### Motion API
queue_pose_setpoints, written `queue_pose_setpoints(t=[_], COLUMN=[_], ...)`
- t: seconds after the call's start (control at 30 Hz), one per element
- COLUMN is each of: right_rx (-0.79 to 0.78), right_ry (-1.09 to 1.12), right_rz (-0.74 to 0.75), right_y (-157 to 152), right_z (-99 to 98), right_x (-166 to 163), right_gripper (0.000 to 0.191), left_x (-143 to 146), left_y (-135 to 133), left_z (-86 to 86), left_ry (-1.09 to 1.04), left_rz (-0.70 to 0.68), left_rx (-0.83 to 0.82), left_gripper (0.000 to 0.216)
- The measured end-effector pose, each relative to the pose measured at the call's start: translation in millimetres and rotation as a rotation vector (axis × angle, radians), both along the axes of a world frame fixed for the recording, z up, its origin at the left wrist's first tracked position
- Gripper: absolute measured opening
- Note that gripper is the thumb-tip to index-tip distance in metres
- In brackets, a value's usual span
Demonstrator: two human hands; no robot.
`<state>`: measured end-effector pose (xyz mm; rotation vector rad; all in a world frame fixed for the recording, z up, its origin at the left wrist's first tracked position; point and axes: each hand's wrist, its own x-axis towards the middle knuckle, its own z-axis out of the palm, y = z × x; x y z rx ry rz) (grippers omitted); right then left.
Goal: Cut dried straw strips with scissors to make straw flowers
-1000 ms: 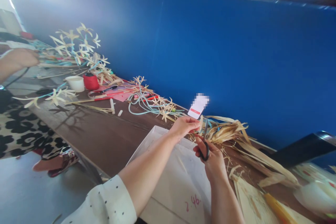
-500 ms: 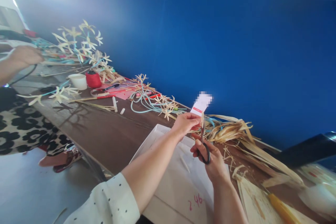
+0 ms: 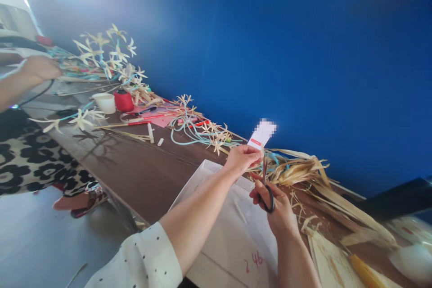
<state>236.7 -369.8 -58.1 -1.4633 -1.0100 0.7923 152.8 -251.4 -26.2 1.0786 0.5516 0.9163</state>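
Slight rightward displacement is shown since the frame half a second earlier: the whole view is shifted toward 3 o'clock, and the scissors (image 3: 264,174) are seen a little lower against the left fingertips. Clock positions are read from the pale piece (image 3: 262,148), which is held upright above the far end of the white tray (image 3: 219,229). It is pinched by the left hand (image 3: 241,160), that grip being closed on its lower part. By the right hand (image 3: 278,211) the scissors are gripped, fingers curled about the black loop; the blades appear nearly together, though their gap cannot be told. For a clean cut, the piece is best kept taut, with short snips made near the pinch and the left fingertips held behind the blade line.

At 12 o'clock a partly pixelated white slip (image 3: 258,139) is placed close behind; at 4 o'clock, the dried husks (image 3: 300,168); between 9 and 10, the coiled blue stem (image 3: 178,135). Forward movement is limited by the blue partition (image 3: 303,63). More room is offered at 7 o'clock, over the tray, whose raised rim should be cleared by the wrists, and at 9, over the brown table (image 3: 151,162). Another person's hand (image 3: 40,69) is seen well apart, toward 10.
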Motion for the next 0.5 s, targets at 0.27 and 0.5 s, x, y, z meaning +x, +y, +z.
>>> queue_pose_setpoints(t=[0.27,0.5], right_rx=[-0.092,-0.094], right_ry=[0.051,0.081], right_rz=[-0.162,-0.2], right_y=[4.0,6.0], right_z=[-0.5,-3.9], right_x=[1.5,2.5], right_gripper=[0.042,0.044], left_x=[-0.7,-1.9], left_y=[0.5,0.3], left_z=[3.2,0.7], left_ry=[-0.001,-0.08], left_rz=[0.041,-0.03], left_rx=[-0.014,-0.059], left_gripper=[0.011,0.018])
